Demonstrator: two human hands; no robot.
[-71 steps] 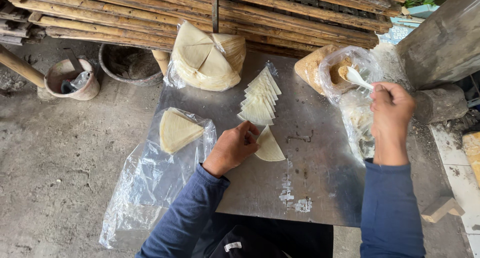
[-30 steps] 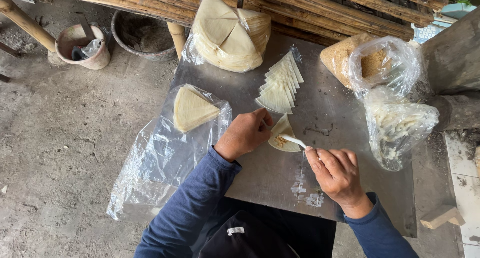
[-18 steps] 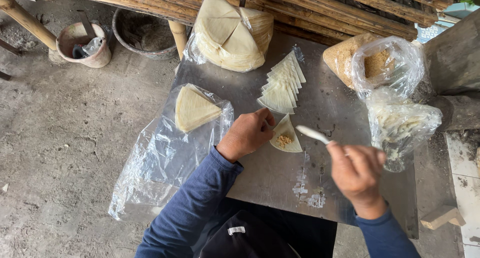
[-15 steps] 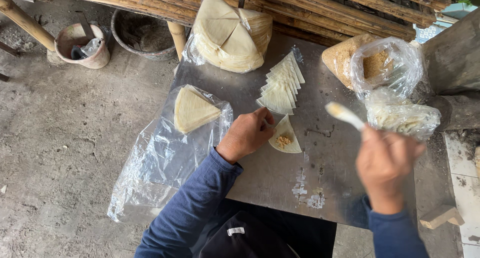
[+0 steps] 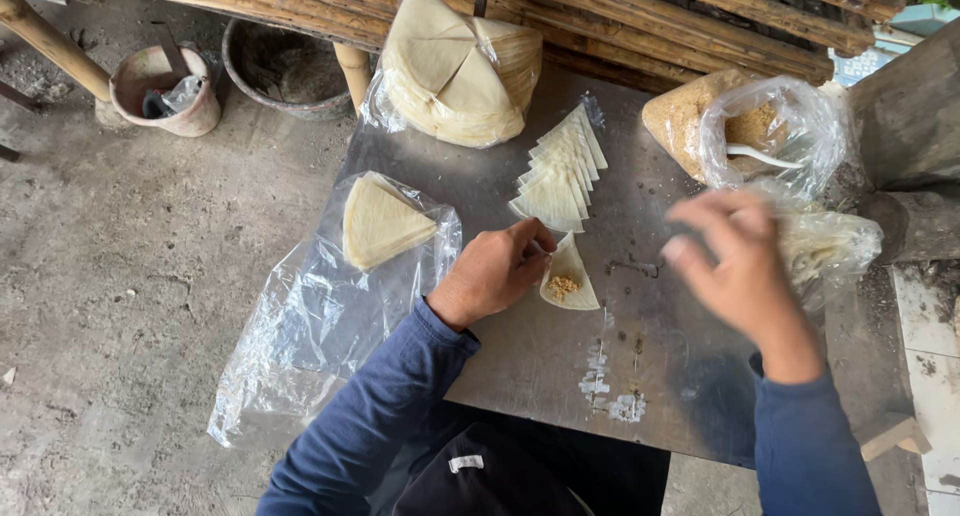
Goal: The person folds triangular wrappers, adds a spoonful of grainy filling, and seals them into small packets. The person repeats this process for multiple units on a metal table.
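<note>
Left hand [image 5: 493,274]: centre of frame; fingers curled, tips pinning the edge of a wedge wrapper [image 5: 570,276] flat on the metal table [image 5: 560,376]
Wrapper: brown filling [image 5: 563,287] sits on it; just below a fanned row of wrappers [image 5: 560,171]
Right hand [image 5: 740,266]: right of centre, blurred; fingers loosely spread, seemingly empty
Spoon [image 5: 762,157]: upper right, inside the filling bag [image 5: 780,136]
Upper centre: bagged wrapper stack [image 5: 455,66]
</note>
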